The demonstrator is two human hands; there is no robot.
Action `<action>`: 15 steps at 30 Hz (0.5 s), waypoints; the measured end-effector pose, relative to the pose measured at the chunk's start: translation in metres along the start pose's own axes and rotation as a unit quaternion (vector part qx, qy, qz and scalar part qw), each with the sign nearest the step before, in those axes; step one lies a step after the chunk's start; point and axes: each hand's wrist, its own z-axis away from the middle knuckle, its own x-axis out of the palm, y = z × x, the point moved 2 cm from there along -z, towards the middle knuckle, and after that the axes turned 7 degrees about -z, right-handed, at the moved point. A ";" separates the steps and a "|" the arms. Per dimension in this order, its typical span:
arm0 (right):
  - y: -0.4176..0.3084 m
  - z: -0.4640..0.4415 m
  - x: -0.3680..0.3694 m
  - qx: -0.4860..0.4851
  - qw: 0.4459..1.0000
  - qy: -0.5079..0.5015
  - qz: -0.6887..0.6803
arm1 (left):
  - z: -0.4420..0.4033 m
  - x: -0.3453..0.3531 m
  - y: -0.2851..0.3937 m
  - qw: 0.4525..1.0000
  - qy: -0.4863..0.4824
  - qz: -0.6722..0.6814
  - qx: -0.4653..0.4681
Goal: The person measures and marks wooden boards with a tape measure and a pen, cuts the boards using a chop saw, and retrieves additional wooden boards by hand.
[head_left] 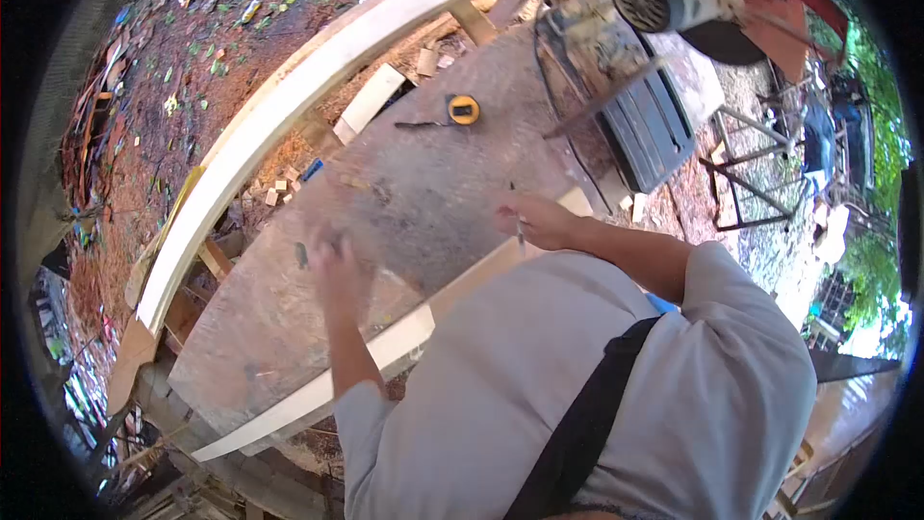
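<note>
My left hand [339,268] is smeared by motion above the left part of the worn board tabletop [260,327]. Its fingers are too blurred to read, and whether they hold anything does not show. My right hand [541,221] is closed, close to my belly at the front edge of the board. A thin pen-like stick [521,229] pokes out between its fingers; the exact kind is unclear. Farther back on the board lies a yellow and black tape measure [463,110], with a slim dark tool [422,123] beside it.
A red power saw [760,0] with a grey slotted base [650,125] stands at the right. Beyond the board curves a long pale timber [289,87]. Wood offcuts [279,191] and sawdust lie between them. Littered ground and a metal frame [760,169] lie farther out.
</note>
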 end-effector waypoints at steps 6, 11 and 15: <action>0.039 0.070 0.018 0.025 0.987 0.055 0.147 | 0.206 0.020 -0.050 0.993 -0.071 -0.070 0.060; 0.020 0.059 0.023 0.089 0.989 0.064 0.098 | 0.223 0.014 -0.069 0.983 -0.060 -0.141 0.101; 0.016 0.064 0.019 -0.004 0.983 0.075 0.166 | 0.211 0.004 -0.065 0.984 -0.072 -0.109 0.121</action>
